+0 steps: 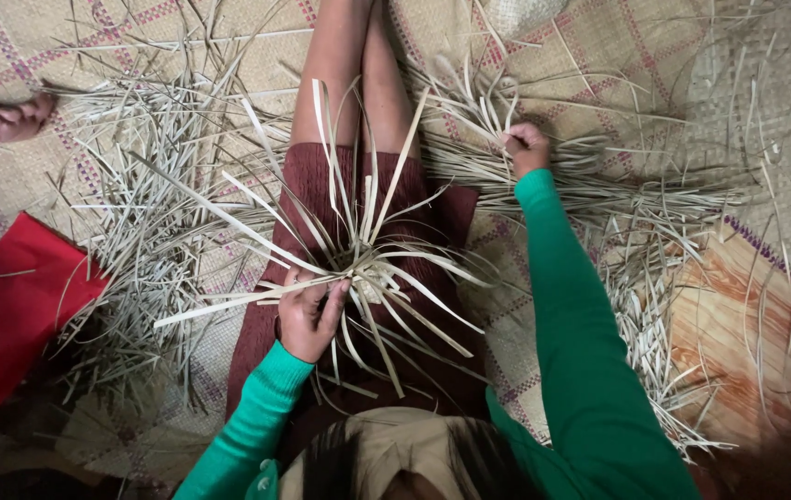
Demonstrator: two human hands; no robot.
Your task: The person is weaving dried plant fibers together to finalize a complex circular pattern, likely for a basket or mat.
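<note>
My left hand [307,317] grips a small woven start of pale dried leaf strips [365,268] over my lap, its loose ends fanning out in all directions. My right hand [526,146], arm stretched forward in a green sleeve, pinches a strip from the pile of dried strips [618,199] on the mat to my right. My legs lie straight ahead under a dark red skirt [433,218].
A second heap of strips [141,199] lies to my left on the woven mat [34,46]. Another person's hand [2,125] reaches in at the far left. A red cloth [6,315] lies at the lower left. Patterned flooring [747,324] shows at right.
</note>
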